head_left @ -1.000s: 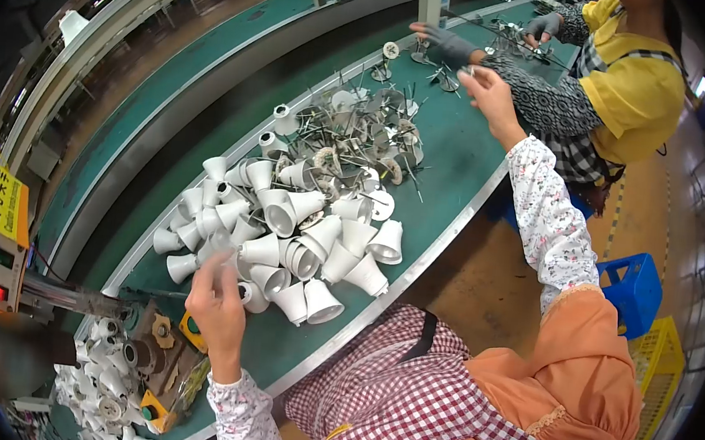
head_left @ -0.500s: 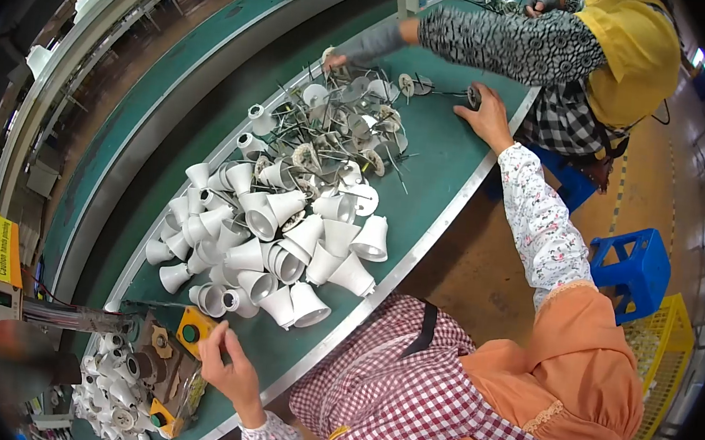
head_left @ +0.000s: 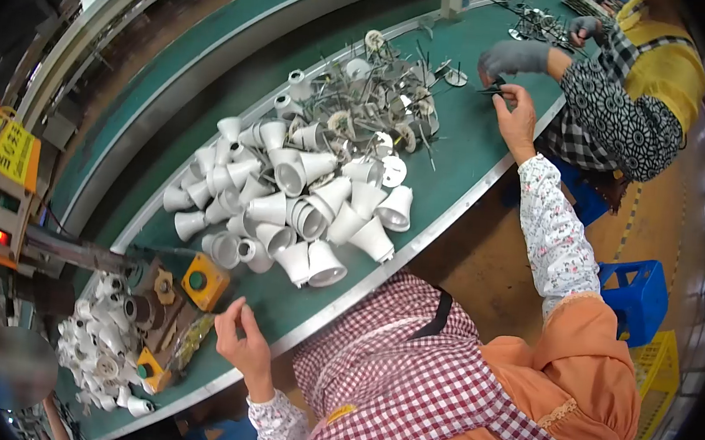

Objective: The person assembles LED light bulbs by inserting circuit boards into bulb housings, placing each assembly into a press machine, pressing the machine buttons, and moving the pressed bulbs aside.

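Note:
My right hand [head_left: 515,121] is raised over the far end of the green belt, its thumb and fingers pinching a small dark piece [head_left: 493,90]. A co-worker's grey-gloved hand [head_left: 511,59] is right above that piece; whether it touches it I cannot tell. My left hand [head_left: 244,343] hovers at the belt's near edge with loosely bent fingers apart and nothing in them. Close to it is a yellow box with a green button [head_left: 205,281]. Between my hands lie white cone-shaped lamp cups [head_left: 296,213], piled beside discs with thin wires [head_left: 371,104].
A small press [head_left: 153,295] stands at the left by a heap of white parts [head_left: 103,341]. A yellow caution sign [head_left: 1,139] is on the machine. The belt's metal rim [head_left: 417,247] runs before me. Blue stools [head_left: 635,299] and a yellow crate [head_left: 650,380] stand right.
The co-worker's reaching hand has drawn back from the wired discs to beside my right hand. The view has shifted, and a red light now shows on the machine.

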Motion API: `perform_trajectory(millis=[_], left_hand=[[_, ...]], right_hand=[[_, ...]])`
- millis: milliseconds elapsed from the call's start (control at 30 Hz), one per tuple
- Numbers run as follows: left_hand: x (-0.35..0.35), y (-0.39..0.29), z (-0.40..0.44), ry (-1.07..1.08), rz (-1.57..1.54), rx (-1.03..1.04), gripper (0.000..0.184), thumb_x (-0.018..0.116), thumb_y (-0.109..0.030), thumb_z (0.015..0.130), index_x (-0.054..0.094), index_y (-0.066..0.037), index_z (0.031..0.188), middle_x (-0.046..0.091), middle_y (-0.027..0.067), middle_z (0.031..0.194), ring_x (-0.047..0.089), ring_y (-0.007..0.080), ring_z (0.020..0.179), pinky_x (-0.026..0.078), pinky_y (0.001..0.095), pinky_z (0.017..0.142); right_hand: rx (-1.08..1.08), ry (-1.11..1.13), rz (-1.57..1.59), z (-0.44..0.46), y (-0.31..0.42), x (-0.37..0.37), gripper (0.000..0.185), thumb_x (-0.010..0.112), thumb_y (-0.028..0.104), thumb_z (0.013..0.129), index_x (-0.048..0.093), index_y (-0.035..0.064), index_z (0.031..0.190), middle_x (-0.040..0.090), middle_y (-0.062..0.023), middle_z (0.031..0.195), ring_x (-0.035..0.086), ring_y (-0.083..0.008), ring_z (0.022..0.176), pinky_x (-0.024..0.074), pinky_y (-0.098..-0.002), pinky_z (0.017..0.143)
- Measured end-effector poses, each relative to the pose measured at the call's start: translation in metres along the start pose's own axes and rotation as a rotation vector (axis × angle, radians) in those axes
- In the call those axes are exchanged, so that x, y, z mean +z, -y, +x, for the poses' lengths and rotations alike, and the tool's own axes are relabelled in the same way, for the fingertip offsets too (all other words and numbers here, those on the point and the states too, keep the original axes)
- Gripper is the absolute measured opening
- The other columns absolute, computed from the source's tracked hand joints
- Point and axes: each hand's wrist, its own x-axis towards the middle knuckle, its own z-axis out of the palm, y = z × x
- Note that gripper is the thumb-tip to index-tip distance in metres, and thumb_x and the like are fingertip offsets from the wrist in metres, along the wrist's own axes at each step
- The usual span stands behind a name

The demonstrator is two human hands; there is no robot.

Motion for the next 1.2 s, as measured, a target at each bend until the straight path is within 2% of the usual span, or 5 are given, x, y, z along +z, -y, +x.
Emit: perform_trajectory(millis=[167,367,700,900,1200], left_hand=[[-0.002,0.001,-0.002,0.017,0.002,0.014,0.012,0.062,-0.001,0.083,0.066,0.000,0.095,0.057,0.0078,0.074,0.053,0.0168,0.063,0.043,0.0280,0.058],[-0.005,-0.017,-0.008,0.015,-0.031,0.045,0.012,0.062,-0.001,0.083,0.067,0.000,0.095,0.058,0.0075,0.073,0.052,0.0163,0.061,0.043,0.0278,0.058],[-0.012,-0.059,0.020,0.070,-0.268,-0.049,0.014,0.061,0.000,0.083,0.066,0.001,0.096,0.061,0.0077,0.075,0.055,0.0155,0.065,0.044,0.0255,0.061],[0.048,-0.112,0.090,0.316,-0.351,0.257,0.022,0.058,-0.006,0.088,0.062,0.001,0.108,0.065,0.0139,0.088,0.062,0.0257,0.075,0.048,0.0318,0.071],[0.059,-0.086,0.074,0.522,-1.130,-0.312,0.021,0.049,-0.016,0.099,0.058,0.002,0.108,0.060,0.0033,0.085,0.050,0.0059,0.068,0.040,0.0204,0.058]], right_hand=[[-0.014,0.666,0.154,-0.028,0.111,-0.016,0.020,0.066,0.020,0.082,0.064,0.0036,0.094,0.067,-0.0099,0.078,0.064,-0.0182,0.069,0.0509,-0.0313,0.067],[-0.042,0.598,-0.195,-0.031,0.122,0.026,0.023,0.063,0.024,0.082,0.065,0.0037,0.092,0.067,-0.0173,0.081,0.065,-0.0351,0.076,0.0497,-0.0449,0.072],[-0.150,0.618,0.098,-0.010,0.169,0.017,0.008,0.063,0.006,0.079,0.061,0.0013,0.085,0.064,-0.0147,0.080,0.062,-0.0315,0.077,0.0483,-0.0391,0.067],[-0.781,0.309,0.513,-0.048,0.263,0.022,0.015,0.068,0.001,0.072,0.058,0.0031,0.082,0.060,-0.0085,0.083,0.059,-0.0273,0.076,0.0489,-0.0363,0.066],[-0.661,0.522,0.787,-0.078,0.275,0.026,0.022,0.070,0.003,0.073,0.063,0.0007,0.094,0.063,-0.0087,0.091,0.061,-0.0239,0.081,0.0503,-0.0312,0.068]])
